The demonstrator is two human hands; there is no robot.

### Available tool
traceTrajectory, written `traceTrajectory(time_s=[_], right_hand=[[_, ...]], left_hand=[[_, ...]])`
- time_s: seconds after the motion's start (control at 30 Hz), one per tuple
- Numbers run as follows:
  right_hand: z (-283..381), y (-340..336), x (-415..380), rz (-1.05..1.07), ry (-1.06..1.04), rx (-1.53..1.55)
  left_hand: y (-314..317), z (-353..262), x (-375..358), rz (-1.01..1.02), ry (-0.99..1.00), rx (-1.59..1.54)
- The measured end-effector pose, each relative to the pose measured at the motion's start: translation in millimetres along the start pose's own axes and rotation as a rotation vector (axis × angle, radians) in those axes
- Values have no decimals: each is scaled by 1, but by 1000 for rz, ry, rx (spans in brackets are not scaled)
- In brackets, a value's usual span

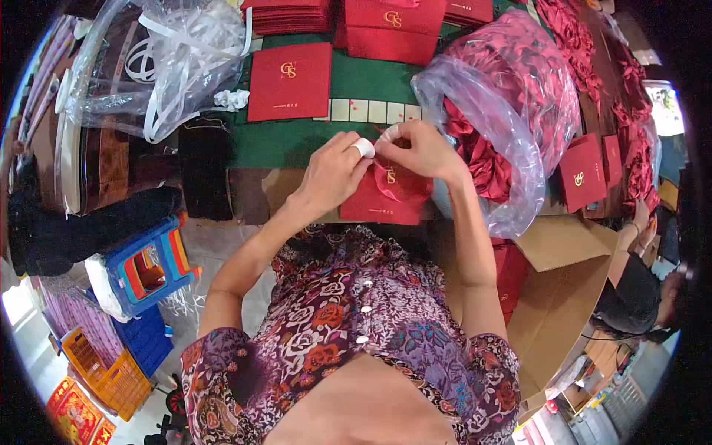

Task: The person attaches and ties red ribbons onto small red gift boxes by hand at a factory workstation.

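Note:
A red paper bag (382, 209) with a gold monogram lies at the table's near edge, right in front of me. A loop of red ribbon (387, 187) hangs over its front. At the bag's top edge my left hand (334, 169) is closed in a pinch, with white tape round one finger. My right hand (429, 152) pinches just beside it, also with a taped finger. The fingertips nearly meet around the ribbon's upper part, and the fingers hide most of what is between them. Behind my left hand another flat red bag (289, 81) lies on the green tabletop (271, 141).
A clear plastic sack of red ribbons (512, 111) stands at right, a sack of white ribbons (185, 52) at left. Stacked red bags (288, 16) lie at the back. An open cardboard box (560, 297) is right of me. Another person (634, 289) sits at far right.

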State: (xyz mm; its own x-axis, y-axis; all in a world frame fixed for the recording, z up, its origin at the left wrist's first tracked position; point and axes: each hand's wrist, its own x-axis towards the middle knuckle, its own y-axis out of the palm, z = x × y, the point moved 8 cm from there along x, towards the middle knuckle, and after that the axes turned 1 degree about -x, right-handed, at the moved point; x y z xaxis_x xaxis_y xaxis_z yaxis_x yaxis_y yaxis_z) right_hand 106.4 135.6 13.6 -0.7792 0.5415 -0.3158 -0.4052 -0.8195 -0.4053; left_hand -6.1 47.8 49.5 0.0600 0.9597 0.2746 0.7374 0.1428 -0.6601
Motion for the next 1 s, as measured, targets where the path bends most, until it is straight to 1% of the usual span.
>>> traceTrajectory(time_s=[0.03,0.07,0.13,0.17,0.2,0.27,0.3,0.33,0.4,0.43,0.5,0.53,0.6,0.63,0.67,0.73,0.77,0.8,0.83,0.87,0.9,0.93,0.97,1.0], right_hand=[[-6,2,4,48,-56,103],[-13,1,9,46,-56,103],[-26,9,17,166,16,259],[-30,10,21,177,26,143],[-33,12,20,174,24,141],[-32,8,18,53,58,207],[-37,11,20,-5,18,248],[-41,17,22,-6,19,250],[-59,19,25,-122,121,234],[-53,17,26,-122,122,234],[-43,-5,26,-335,137,140],[-44,-6,28,-335,138,143],[-34,-17,34,-404,6,100],[-31,-17,33,-408,-42,8],[-33,-18,31,-411,-41,7],[-30,-29,16,-591,-34,-229],[-20,-30,10,-587,-35,-229],[-15,-30,5,-517,48,-197],[-15,-28,2,-448,132,-164],[-20,-24,3,-447,133,-163],[-21,-20,5,-488,61,-273],[-21,-15,6,-528,-12,-384],[-18,-14,6,-587,-60,-416],[-19,-13,7,-588,-63,-416]], left_hand=[[1,-6,0,-3,46,35],[1,-12,0,-7,92,70],[1,-16,2,-3,130,69],[4,-15,2,18,131,92],[6,-13,2,38,132,116],[6,-12,-1,18,137,114],[5,-12,-2,1,139,109],[5,-12,-1,4,139,109],[2,-7,0,-27,76,53],[3,-7,0,-27,76,52],[12,1,-2,98,-35,-49],[14,3,-4,101,-36,-47],[16,13,-7,36,-78,-91],[17,24,-10,58,-203,-139],[16,24,-11,59,-201,-140],[6,33,-15,-53,-293,-219],[2,35,-15,-120,-287,-271],[2,38,-14,-120,-291,-270],[-2,44,-12,-147,-332,-202],[-6,49,-9,-172,-371,-134],[-8,47,-1,-187,-332,-69],[-2,52,4,-187,-331,-70],[6,56,9,-180,-316,-16],[12,60,14,-175,-301,38]])
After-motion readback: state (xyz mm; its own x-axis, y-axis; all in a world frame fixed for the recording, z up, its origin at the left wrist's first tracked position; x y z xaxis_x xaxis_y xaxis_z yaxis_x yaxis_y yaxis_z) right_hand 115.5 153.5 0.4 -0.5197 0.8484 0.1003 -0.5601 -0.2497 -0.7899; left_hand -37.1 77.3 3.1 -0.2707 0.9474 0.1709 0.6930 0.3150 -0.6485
